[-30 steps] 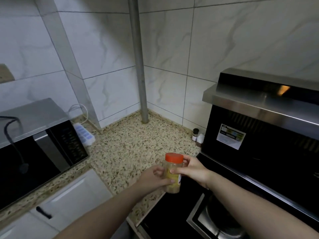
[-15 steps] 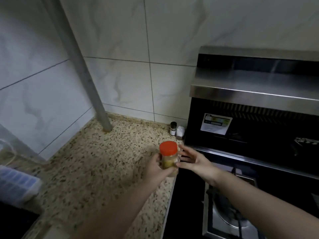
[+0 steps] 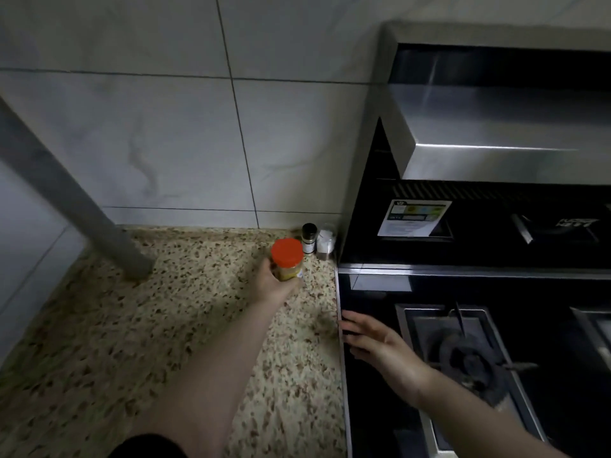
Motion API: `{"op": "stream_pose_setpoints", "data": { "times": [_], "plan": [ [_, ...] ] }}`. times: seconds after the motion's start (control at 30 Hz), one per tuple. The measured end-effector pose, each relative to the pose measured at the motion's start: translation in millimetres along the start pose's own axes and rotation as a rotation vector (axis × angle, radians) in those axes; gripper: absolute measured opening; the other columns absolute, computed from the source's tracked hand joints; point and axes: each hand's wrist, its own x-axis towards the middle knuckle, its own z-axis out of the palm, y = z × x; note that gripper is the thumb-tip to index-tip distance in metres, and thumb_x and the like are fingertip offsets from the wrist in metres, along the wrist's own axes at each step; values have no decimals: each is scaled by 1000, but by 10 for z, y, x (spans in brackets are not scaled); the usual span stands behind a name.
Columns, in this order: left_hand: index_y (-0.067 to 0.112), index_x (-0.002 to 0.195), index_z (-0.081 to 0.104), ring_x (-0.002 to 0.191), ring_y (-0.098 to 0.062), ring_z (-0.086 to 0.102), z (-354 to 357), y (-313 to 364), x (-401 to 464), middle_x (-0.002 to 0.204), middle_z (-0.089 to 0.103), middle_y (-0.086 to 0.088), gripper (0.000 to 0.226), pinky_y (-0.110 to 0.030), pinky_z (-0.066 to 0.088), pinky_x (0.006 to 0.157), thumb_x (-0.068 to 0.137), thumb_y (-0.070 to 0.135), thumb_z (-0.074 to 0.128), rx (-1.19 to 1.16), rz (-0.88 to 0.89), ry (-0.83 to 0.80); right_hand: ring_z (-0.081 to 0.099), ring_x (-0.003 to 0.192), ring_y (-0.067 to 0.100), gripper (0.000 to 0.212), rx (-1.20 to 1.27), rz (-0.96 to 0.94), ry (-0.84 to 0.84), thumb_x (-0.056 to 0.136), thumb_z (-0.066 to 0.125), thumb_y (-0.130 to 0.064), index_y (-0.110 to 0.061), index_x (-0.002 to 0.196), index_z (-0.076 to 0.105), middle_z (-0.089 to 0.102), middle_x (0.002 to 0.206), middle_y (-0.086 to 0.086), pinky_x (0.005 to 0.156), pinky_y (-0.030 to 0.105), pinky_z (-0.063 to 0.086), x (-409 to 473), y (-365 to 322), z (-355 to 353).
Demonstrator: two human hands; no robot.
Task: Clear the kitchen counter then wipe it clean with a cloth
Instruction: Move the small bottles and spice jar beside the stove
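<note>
A left hand [image 3: 274, 282], fingers wrapped round an orange-lidded spice jar [image 3: 287, 261], holds it above the speckled desk [image 3: 148, 342] near its back right corner; the right hand [image 3: 377, 342] hovers spread, empty. Best kept upright, clear of the two small bottles [image 3: 317, 241].

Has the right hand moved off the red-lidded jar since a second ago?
Yes. The right hand let go and dropped back to the stove edge; the jar is nearer the wall.

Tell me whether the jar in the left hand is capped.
Capped: the jar in the left hand has its orange lid on.
</note>
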Motion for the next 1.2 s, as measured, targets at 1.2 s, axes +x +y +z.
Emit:
{"op": "stream_pose_setpoints", "data": {
  "times": [1.2],
  "plan": [
    [6, 90, 65, 66, -11, 60, 1023, 662, -1216, 77, 66, -5, 5, -18, 46, 54, 89, 7, 69, -251, 89, -253, 69, 74, 14, 22, 533, -156, 369, 85, 66, 11, -9, 95, 71, 67, 86, 7, 69, 26, 60, -832, -76, -684]
  ]
}}
